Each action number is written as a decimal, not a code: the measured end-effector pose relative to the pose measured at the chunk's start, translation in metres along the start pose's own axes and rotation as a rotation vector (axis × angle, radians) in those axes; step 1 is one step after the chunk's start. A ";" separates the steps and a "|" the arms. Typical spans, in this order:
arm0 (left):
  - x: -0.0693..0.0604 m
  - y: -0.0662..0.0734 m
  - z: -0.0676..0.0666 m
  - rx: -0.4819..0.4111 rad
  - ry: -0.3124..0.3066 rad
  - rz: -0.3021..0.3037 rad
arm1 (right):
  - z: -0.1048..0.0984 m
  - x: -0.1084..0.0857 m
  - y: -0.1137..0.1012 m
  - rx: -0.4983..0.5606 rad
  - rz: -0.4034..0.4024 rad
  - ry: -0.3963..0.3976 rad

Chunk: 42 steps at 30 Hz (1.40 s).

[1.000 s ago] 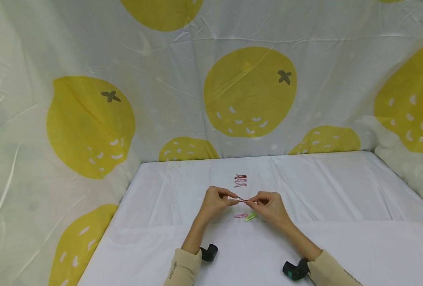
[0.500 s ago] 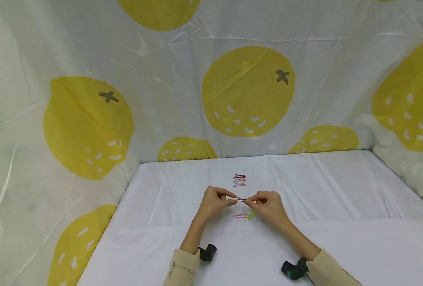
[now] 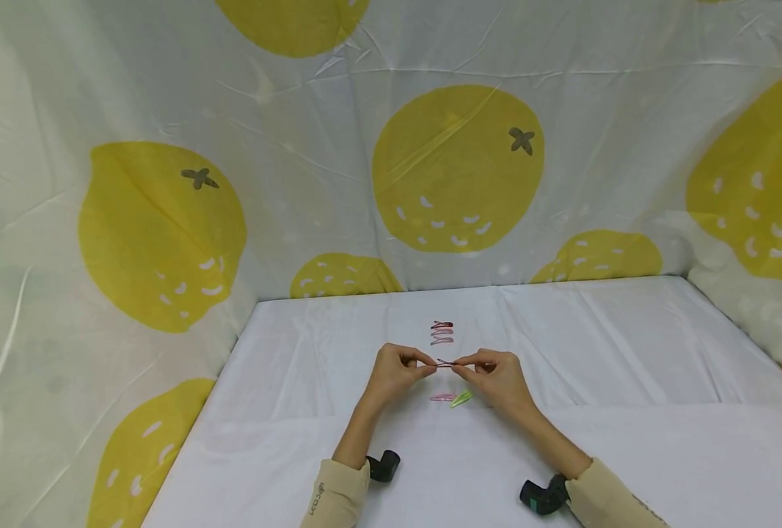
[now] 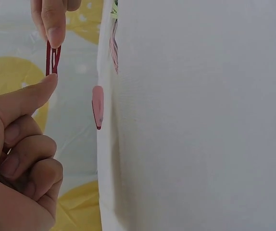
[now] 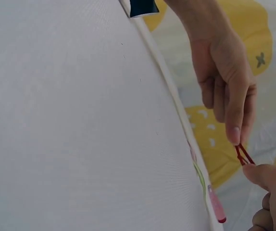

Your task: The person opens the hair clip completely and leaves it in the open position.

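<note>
Both hands hold one dark red hair clip [image 3: 444, 364] between them, its two arms spread apart. The left hand [image 3: 391, 372] pinches one end between thumb and finger, and the right hand [image 3: 497, 375] pinches the other. In the left wrist view the red clip [image 4: 52, 62] stretches between the fingertips; the right wrist view shows the spread red clip [image 5: 244, 155] too. Behind the hands, a dark red clip [image 3: 442, 324] and two pink ones [image 3: 441, 340] lie in a column on the cloth. Nearer the person are a pink clip [image 3: 441, 397] and a green clip [image 3: 461, 398].
A white cloth [image 3: 298, 469] covers the table, and a lemon-print curtain [image 3: 325, 183] hangs behind and beside it. Black wrist-worn devices [image 3: 384, 466] sit at both sleeve cuffs, low over the table.
Both hands have shifted slightly away from the person with the red clip between them. The clips lying on the cloth stay put.
</note>
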<state>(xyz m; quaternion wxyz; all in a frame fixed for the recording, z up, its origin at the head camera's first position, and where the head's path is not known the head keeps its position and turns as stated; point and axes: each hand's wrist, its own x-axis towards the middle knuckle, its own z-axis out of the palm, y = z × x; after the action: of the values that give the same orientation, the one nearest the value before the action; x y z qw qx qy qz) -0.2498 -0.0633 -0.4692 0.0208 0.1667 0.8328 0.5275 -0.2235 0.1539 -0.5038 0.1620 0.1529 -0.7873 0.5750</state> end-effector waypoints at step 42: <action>0.049 -0.012 0.014 0.280 0.171 -0.200 | 0.011 0.051 0.029 -0.157 0.328 0.026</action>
<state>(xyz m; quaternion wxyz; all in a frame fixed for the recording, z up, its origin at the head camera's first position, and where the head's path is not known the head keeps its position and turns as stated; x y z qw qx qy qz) -0.2960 -0.0405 -0.4790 -0.0210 0.0392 0.9091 0.4141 -0.2823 0.1487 -0.5101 0.0878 0.0018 -0.8420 0.5323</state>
